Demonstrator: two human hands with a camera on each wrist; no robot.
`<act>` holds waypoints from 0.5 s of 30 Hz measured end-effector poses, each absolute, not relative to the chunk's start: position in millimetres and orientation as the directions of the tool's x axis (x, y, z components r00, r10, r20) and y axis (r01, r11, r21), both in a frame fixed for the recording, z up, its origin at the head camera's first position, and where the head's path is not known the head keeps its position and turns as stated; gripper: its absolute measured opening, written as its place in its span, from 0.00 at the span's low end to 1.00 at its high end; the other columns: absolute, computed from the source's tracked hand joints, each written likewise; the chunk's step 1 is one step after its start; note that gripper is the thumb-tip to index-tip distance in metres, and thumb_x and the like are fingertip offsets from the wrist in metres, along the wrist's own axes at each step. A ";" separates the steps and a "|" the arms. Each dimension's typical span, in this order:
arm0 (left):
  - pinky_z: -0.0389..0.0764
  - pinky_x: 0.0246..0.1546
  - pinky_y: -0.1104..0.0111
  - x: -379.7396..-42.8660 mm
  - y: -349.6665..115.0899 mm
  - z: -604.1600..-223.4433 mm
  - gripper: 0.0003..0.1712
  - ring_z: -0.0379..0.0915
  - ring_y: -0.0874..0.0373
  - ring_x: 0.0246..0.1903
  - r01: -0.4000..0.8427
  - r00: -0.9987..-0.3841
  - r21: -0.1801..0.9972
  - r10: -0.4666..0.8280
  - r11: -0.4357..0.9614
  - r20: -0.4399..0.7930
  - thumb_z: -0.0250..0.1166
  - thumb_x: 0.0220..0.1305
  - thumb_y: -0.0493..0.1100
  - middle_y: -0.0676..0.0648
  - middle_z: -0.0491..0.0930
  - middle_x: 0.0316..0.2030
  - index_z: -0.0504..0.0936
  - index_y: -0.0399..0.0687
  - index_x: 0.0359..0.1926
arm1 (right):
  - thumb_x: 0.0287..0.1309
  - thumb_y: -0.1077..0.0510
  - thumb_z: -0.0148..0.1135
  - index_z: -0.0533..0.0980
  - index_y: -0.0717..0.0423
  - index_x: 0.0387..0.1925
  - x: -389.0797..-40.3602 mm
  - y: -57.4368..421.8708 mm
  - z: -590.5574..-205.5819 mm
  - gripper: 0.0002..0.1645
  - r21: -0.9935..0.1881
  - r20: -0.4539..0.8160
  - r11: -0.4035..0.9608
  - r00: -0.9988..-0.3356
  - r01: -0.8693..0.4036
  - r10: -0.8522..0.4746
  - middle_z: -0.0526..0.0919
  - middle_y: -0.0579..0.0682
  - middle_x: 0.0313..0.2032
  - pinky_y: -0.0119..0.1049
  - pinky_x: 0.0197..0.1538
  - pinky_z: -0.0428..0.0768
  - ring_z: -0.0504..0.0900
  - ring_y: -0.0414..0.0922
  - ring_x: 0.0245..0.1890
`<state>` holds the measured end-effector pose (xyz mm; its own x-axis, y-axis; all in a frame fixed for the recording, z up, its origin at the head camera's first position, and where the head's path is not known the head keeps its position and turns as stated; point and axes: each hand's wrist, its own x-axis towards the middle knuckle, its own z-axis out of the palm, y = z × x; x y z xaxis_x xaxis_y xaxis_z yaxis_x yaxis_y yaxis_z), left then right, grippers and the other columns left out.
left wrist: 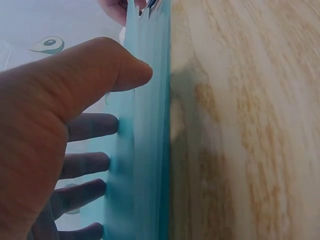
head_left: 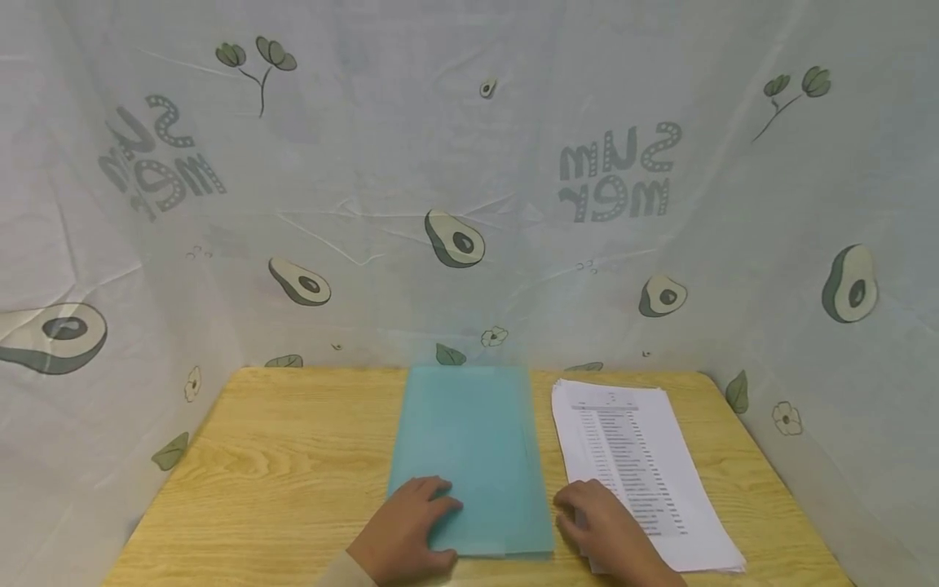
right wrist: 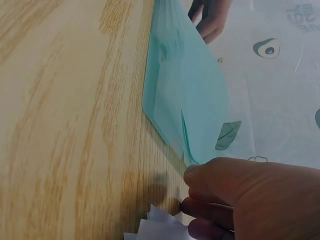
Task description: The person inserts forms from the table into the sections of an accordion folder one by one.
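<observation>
Left grip (head_left: 411, 526): is lying relaxed on the folders, fingers spread, gripping nothing; its thumb is hovering at or touching their near edge, which I cannot tell.
Right grip (head_left: 605, 530): is curling loosely between the folders' near right corner and the sheets, apparently grasping nothing.
Folders (head_left: 473, 440): are lying flat under the left grip and reaching away ahead of it, several layers showing at the edge.
Sheets (head_left: 689, 497): are lying piled, print up, under the right grip and beyond it, apart from the folders.
Done, I judge: both piles are sitting ready side by side, the folders fairly square.
Left, I judge: most handling is waiting; the sheets are lying outside the folders, whose insides are not showing clearly.
Table (head_left: 279, 456): is carrying everything beneath both grips.
</observation>
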<state>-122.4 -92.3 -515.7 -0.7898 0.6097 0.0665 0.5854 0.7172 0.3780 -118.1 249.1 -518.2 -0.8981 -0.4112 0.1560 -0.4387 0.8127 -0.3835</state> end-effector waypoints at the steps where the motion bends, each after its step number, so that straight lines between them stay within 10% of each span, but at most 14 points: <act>1: 0.72 0.67 0.52 -122.6 -91.9 -516.0 0.31 0.71 0.49 0.64 0.585 -0.789 0.379 0.611 0.717 0.063 0.72 0.58 0.63 0.49 0.76 0.63 0.83 0.58 0.60 | 0.63 0.53 0.71 0.84 0.46 0.41 -117.1 248.9 -518.3 0.06 -0.375 0.168 0.810 -0.892 -0.451 -0.419 0.86 0.38 0.42 0.42 0.49 0.81 0.81 0.40 0.42; 15: 0.75 0.63 0.56 -123.4 -18.8 -500.4 0.38 0.74 0.53 0.62 0.699 -0.706 0.318 0.689 0.641 0.165 0.66 0.63 0.72 0.48 0.79 0.61 0.81 0.54 0.63 | 0.57 0.45 0.76 0.85 0.53 0.44 -106.2 241.0 -528.2 0.19 -0.290 0.180 0.848 -0.895 -0.444 -0.408 0.82 0.46 0.49 0.51 0.55 0.79 0.79 0.47 0.50</act>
